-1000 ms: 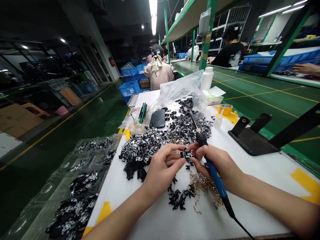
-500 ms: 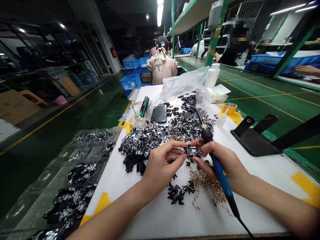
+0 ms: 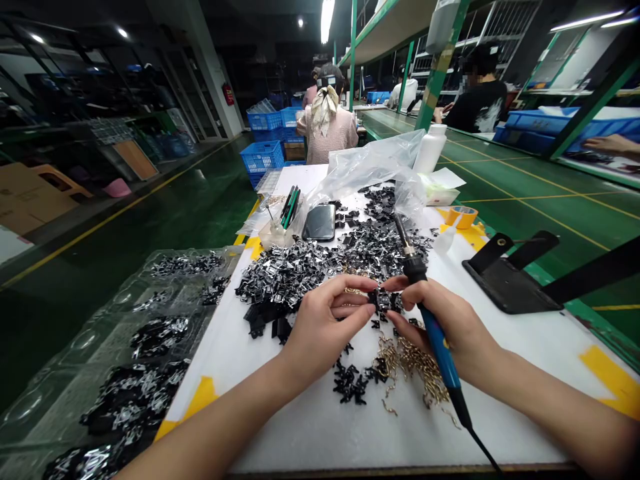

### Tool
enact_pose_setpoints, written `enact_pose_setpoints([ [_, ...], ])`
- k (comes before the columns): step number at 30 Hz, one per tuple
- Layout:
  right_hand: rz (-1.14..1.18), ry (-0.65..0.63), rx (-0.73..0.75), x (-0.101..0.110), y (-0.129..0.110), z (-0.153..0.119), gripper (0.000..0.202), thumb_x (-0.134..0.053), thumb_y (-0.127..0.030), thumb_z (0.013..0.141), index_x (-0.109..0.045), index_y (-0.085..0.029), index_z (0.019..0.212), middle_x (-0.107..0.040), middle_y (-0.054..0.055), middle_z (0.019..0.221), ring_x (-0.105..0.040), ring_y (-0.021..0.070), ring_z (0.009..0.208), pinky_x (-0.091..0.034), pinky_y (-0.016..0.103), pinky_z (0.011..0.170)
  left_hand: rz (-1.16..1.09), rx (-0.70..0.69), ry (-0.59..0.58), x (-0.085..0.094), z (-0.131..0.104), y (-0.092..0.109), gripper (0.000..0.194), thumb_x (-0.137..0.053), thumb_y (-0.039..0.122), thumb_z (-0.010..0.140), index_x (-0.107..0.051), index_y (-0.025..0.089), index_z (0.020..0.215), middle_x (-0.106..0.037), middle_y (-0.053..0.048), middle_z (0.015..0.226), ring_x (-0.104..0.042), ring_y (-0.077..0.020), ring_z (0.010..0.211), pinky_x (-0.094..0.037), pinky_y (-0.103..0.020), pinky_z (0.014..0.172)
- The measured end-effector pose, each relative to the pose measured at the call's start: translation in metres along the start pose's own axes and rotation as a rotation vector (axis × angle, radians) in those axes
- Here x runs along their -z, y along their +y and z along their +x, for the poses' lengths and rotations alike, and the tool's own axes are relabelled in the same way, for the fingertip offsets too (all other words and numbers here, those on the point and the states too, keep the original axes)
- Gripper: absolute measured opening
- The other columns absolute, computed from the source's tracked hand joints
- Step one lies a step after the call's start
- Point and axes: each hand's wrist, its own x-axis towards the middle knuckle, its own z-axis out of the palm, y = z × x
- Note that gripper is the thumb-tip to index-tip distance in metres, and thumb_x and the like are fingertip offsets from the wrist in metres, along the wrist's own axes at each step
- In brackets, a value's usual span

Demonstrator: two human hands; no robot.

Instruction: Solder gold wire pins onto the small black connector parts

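Held black-and-silver clip above middle of bench, in narrow fingertip grip of left hand and right hand, latter also around soldering iron. Risked dropping clip through fingertip slip, or melting plastic bag with hot tip nearby.

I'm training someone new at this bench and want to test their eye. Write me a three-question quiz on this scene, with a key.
1. Which option holds the blue-handled soldering iron?
A) left hand
B) right hand
C) neither hand

2. True or false: the phone lies to the left of the roll of yellow tape.

3. Fill in the colour: the curved metal pieces beside the small black parts are ____.

Key: 1. B; 2. True; 3. gold
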Motion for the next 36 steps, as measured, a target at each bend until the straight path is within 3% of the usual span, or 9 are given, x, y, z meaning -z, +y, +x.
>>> enact_pose_setpoints([
  [8,0.025,-0.083,-0.037,-0.001,-0.001,-0.001,0.018,-0.05,-0.005,0.079,-0.041,-0.019,0.085,-0.055,0.006,0.1,-0.057,0.0156,0.087,-0.046,0.025,0.069,-0.056,0.174,0.034,-0.004,0.004,0.001,0.037,-0.064,0.04,0.068,-0.057,0.02,0.099,-0.062,-0.002,0.099,-0.058,-0.0007,0.078,-0.049,-0.01,0.072],
  [14,0.047,-0.083,-0.012,-0.002,0.001,-0.001,0.023,-0.051,0.0,0.075,-0.042,-0.019,0.085,-0.055,0.007,0.104,-0.056,0.0176,0.095,-0.046,0.028,0.074,-0.109,0.243,0.015,-0.002,0.008,-0.002,0.038,-0.068,0.033,0.066,-0.06,0.019,0.1,-0.062,-0.003,0.106,-0.059,-0.0051,0.094,-0.049,-0.017,0.088],
  [19,0.035,-0.01,0.044,-0.003,-0.002,-0.001,0.02,-0.054,-0.005,0.08,-0.041,-0.018,0.086,-0.056,0.007,0.102,-0.056,0.0148,0.093,-0.046,0.026,0.074,-0.216,0.275,0.012,0.001,0.009,-0.006,0.034,-0.067,0.027,0.065,-0.059,0.016,0.097,-0.06,-0.003,0.094,-0.058,-0.0018,0.083,-0.049,-0.011,0.075],
  [26,0.035,0.017,0.05,-0.003,-0.005,0.001,0.021,-0.058,-0.008,0.08,-0.04,-0.018,0.084,-0.057,0.009,0.105,-0.057,0.016,0.096,-0.048,0.028,0.075,-0.236,0.299,-0.026,0.002,0.01,-0.006,0.035,-0.066,0.028,0.067,-0.059,0.017,0.099,-0.061,-0.005,0.101,-0.059,-0.0033,0.085,-0.051,-0.015,0.079],
  [30,0.068,0.044,0.106,-0.003,-0.004,0.003,0.024,-0.058,-0.004,0.077,-0.04,-0.019,0.082,-0.059,0.006,0.101,-0.053,0.0198,0.106,-0.046,0.037,0.085,-0.222,0.305,-0.01,0.002,0.01,-0.006,0.035,-0.066,0.027,0.066,-0.059,0.015,0.098,-0.061,-0.006,0.097,-0.059,-0.0049,0.082,-0.052,-0.019,0.079],
  [36,0.075,0.007,0.118,-0.005,0.0,0.001,0.026,-0.052,0.004,0.074,-0.042,-0.019,0.082,-0.06,0.004,0.097,-0.053,0.0197,0.106,-0.046,0.037,0.085,-0.241,0.32,-0.026,0.0,0.009,-0.005,0.038,-0.069,0.028,0.063,-0.059,0.013,0.097,-0.061,-0.005,0.093,-0.06,-0.0043,0.077,-0.053,-0.018,0.075],
])
